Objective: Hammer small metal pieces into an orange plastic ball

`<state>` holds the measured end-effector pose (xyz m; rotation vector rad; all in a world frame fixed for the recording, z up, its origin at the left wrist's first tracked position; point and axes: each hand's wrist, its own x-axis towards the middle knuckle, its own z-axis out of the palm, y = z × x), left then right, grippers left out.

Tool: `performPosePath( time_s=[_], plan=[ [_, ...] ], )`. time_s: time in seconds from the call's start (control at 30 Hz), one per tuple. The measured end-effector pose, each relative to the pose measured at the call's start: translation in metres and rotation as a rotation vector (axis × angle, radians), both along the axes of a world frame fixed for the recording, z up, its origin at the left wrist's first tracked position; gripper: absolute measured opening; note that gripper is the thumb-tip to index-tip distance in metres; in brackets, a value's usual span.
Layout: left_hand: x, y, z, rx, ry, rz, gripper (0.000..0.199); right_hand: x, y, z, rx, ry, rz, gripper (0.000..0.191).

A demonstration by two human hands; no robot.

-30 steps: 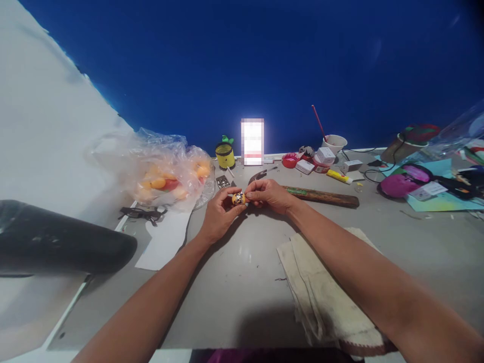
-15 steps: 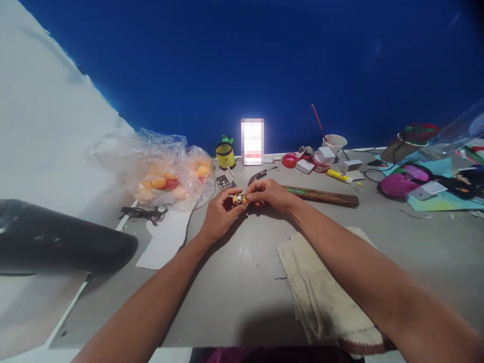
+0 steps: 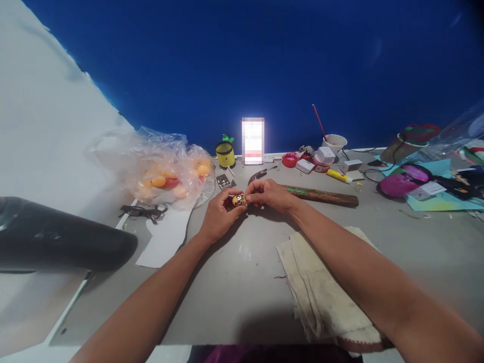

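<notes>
Over the middle of the table, a small yellow ball with shiny silver pieces (image 3: 239,200) is held between both hands. My left hand (image 3: 218,216) grips it from the left, thumb below and fingers above. From the right, the thumb and fingertips of my right hand (image 3: 269,195) are pinched together at its edge; whether they also hold some tiny piece is hidden. Just behind my right hand lies a hammer (image 3: 323,195), its handle stretching to the right. A small card of shiny silver pieces (image 3: 224,182) rests behind my left hand.
At the left are a plastic bag of orange-yellow balls (image 3: 166,174), black glasses (image 3: 141,212) and white paper (image 3: 166,239). A yellow cup (image 3: 225,155) and a bright, blurred-out screen (image 3: 253,141) stand behind. A folded cloth (image 3: 321,287) lies under my right forearm; small boxes (image 3: 304,167) sit back right.
The ball appears turned slightly in the fingers, its silver pieces showing differently. Both hands stay in nearly the same place.
</notes>
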<state>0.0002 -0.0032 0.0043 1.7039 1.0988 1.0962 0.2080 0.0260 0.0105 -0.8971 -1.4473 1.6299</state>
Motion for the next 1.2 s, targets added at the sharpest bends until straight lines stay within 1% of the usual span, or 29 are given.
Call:
performPosePath(
  time_s=[0.2, 0.4, 0.63, 0.83, 0.93, 1.0, 1.1, 1.2],
  plan=[
    [0.0018, -0.0019, 0.0024, 0.018, 0.002, 0.052, 0.032, -0.0032, -0.0038, 0.0037, -0.022, 0.008, -0.023, 0.033],
    [0.0044, -0.0056, 0.0035, 0.101, 0.03, 0.119, 0.03, -0.0044, -0.0053, 0.0043, -0.032, 0.022, -0.031, 0.036],
    [0.0057, -0.0065, -0.0011, 0.163, 0.054, 0.139, 0.028, -0.0057, -0.0058, 0.0011, -0.03, -0.004, -0.035, 0.033],
    [0.0071, -0.0061, -0.0034, 0.214, 0.05, 0.145, 0.026, -0.009, -0.0064, 0.0005, -0.053, 0.013, -0.043, 0.03],
    [0.0084, -0.0061, -0.0037, 0.191, 0.013, 0.167, 0.03, -0.0084, -0.0063, 0.0021, -0.058, 0.041, -0.036, 0.032],
    [0.0091, -0.0061, -0.0031, 0.138, -0.035, 0.174, 0.033, -0.0075, -0.0062, 0.004, -0.07, 0.067, -0.03, 0.034],
    [0.0093, -0.0059, -0.0015, 0.059, -0.106, 0.141, 0.034, -0.0066, -0.0061, 0.0061, -0.088, 0.081, -0.027, 0.034],
    [0.0088, -0.0059, -0.0002, 0.036, -0.14, 0.104, 0.035, -0.0063, -0.0058, 0.0058, -0.081, 0.062, -0.023, 0.032]
  ],
)
